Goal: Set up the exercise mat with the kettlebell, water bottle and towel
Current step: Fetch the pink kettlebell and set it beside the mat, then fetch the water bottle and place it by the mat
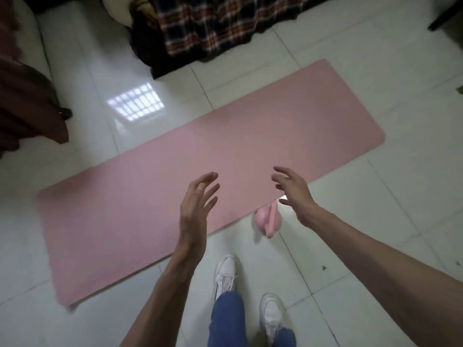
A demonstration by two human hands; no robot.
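A pink exercise mat [155, 186] lies unrolled flat on the white tiled floor, running from lower left to upper right. A small pink kettlebell [268, 219] sits on the floor at the mat's near edge, blurred. My left hand [196, 209] hovers over the mat with fingers spread, holding nothing. My right hand [297, 194] is also open, just above and right of the kettlebell, apart from it. No water bottle or towel is in sight.
A plaid blanket [213, 28] hangs down at the top. Dark brown fabric on furniture [27, 96] stands at the left. My feet in white shoes [225, 274] are on the tiles just in front of the mat.
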